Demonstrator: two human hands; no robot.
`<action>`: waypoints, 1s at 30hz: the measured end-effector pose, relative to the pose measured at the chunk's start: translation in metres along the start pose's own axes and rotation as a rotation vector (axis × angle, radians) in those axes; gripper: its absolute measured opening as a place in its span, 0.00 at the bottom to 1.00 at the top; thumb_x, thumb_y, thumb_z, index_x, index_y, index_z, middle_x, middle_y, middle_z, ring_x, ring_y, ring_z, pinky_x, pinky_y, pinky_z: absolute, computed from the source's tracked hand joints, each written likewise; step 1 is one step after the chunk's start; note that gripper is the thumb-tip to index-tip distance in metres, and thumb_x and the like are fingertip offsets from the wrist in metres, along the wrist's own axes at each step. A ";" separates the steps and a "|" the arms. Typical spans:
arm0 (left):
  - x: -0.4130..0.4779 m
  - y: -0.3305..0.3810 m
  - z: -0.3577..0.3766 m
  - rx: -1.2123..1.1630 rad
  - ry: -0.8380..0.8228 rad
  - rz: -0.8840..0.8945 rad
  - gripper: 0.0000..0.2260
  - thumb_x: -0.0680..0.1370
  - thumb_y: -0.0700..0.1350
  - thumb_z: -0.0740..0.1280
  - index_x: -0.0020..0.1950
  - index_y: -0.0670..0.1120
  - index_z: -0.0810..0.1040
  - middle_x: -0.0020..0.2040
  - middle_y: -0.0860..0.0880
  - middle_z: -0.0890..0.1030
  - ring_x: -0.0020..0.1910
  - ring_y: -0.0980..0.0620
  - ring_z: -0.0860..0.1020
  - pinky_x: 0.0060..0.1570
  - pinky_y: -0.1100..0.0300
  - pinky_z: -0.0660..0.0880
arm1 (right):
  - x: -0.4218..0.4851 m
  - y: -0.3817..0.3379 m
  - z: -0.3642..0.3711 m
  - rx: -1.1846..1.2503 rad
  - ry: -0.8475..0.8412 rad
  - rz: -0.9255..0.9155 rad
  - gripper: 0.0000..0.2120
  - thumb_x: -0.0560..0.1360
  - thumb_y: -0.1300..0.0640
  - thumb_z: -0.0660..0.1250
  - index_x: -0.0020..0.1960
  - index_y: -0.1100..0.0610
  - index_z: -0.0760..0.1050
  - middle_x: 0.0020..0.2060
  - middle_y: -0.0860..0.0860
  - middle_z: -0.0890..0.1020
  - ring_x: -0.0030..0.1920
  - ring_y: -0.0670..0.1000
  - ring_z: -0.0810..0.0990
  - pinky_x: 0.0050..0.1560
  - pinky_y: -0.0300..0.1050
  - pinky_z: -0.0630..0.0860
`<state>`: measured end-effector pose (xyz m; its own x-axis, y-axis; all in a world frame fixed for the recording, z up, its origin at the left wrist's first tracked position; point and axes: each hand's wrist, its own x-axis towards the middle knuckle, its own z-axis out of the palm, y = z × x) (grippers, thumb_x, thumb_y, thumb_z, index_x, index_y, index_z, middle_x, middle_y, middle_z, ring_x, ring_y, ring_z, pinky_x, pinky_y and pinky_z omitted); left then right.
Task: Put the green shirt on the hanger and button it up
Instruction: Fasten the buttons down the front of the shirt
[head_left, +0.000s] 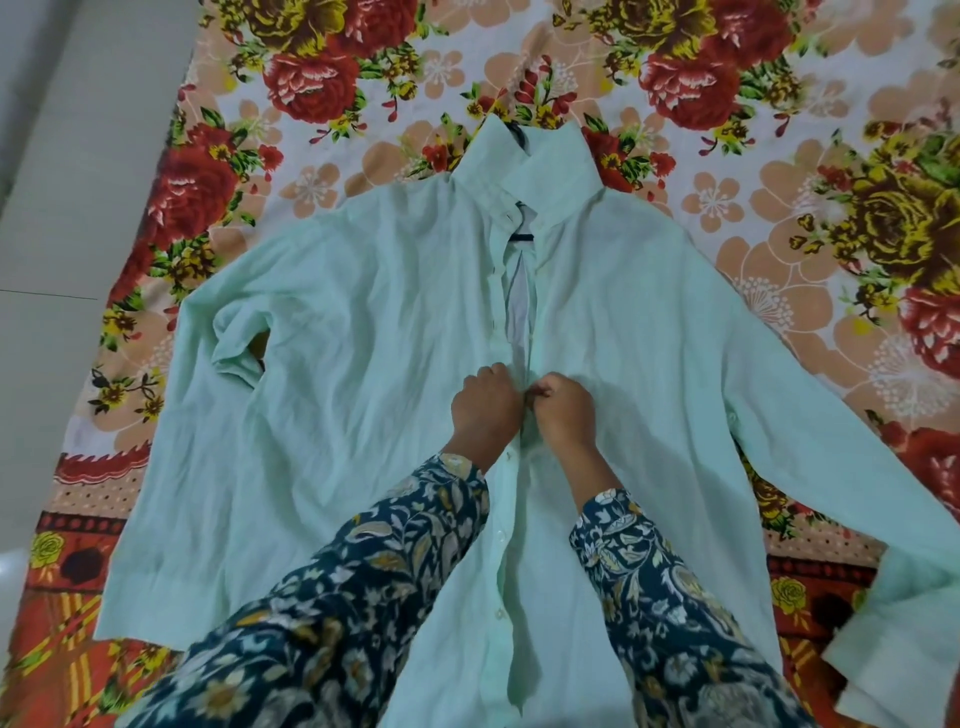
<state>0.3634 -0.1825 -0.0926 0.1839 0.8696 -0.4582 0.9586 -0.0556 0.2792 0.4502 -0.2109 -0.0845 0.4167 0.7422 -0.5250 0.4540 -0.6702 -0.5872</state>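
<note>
Your left hand (485, 410) and right hand (563, 413) pinch the green shirt (337, 364) placket mid-front, fastening a button; it lies flat mid-bedsheet (779, 156), hanger (522, 237) inside, keeping edges aligned

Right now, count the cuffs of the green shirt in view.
2. On the green shirt, the near-left cuff lies at the picture's lower left on the floral sheet; the near-right cuff lies at the lower right edge. Neither is hidden.

Shirt: pale green woven-cloth shirt (363, 332), matt, creased.
Bedsheet: red-and-peach floral cloth bedsheet (779, 208), matt, smooth.
Sleeves: dark blue floral-print cloth sleeves (363, 597), matt.
Floor: pale floor (78, 156), upper left of frame, smooth.
</note>
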 end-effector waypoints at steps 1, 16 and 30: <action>0.002 0.000 0.002 0.031 0.008 -0.002 0.11 0.79 0.44 0.56 0.57 0.38 0.69 0.53 0.40 0.76 0.52 0.40 0.76 0.39 0.53 0.67 | 0.003 -0.001 0.002 -0.038 -0.021 -0.012 0.09 0.73 0.64 0.62 0.49 0.59 0.80 0.48 0.55 0.84 0.48 0.55 0.80 0.46 0.42 0.73; 0.006 -0.038 -0.039 -1.052 -0.215 -0.235 0.09 0.75 0.35 0.66 0.35 0.44 0.75 0.33 0.47 0.77 0.33 0.53 0.75 0.34 0.66 0.73 | 0.002 -0.018 0.001 0.198 0.051 0.064 0.09 0.72 0.66 0.62 0.38 0.56 0.78 0.39 0.52 0.80 0.41 0.53 0.78 0.40 0.43 0.73; -0.011 -0.037 -0.047 -1.222 -0.263 -0.151 0.11 0.76 0.33 0.59 0.41 0.41 0.80 0.36 0.45 0.80 0.34 0.53 0.80 0.39 0.64 0.78 | -0.008 -0.031 -0.001 0.289 0.034 0.064 0.08 0.71 0.66 0.64 0.48 0.60 0.78 0.41 0.53 0.80 0.42 0.51 0.78 0.42 0.41 0.72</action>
<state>0.3160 -0.1667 -0.0581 0.2624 0.6958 -0.6685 0.1732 0.6476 0.7420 0.4338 -0.1960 -0.0617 0.4657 0.6942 -0.5488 0.1847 -0.6828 -0.7069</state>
